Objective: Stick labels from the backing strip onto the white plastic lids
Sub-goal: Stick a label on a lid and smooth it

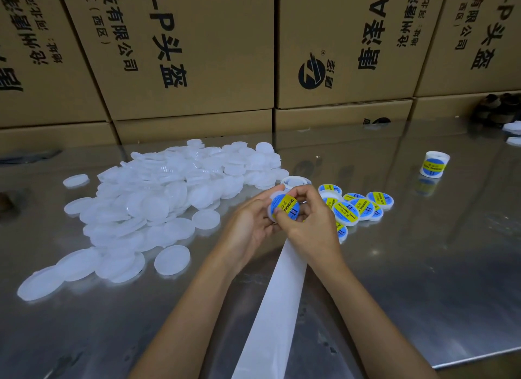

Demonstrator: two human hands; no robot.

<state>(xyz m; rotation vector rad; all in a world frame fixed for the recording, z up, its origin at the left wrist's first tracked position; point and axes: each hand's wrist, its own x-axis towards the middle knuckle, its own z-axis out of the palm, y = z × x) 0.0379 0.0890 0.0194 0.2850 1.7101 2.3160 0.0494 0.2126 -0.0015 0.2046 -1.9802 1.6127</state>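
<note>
Shiny metal table [423,280]. On it: big loose heap of plain white lids [169,192] at left, small cluster of labelled lids [358,206] right of centre, label roll [433,164] standing apart far right, white backing strip [270,308] trailing toward the near edge.

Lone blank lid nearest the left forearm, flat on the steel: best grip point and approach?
Pinch the blank lid across its thin rim, coming from its right, table-clear side. It lies flat as a shallow disc, so the top offers no purchase, and the lid pile crowds its left edge.
</note>
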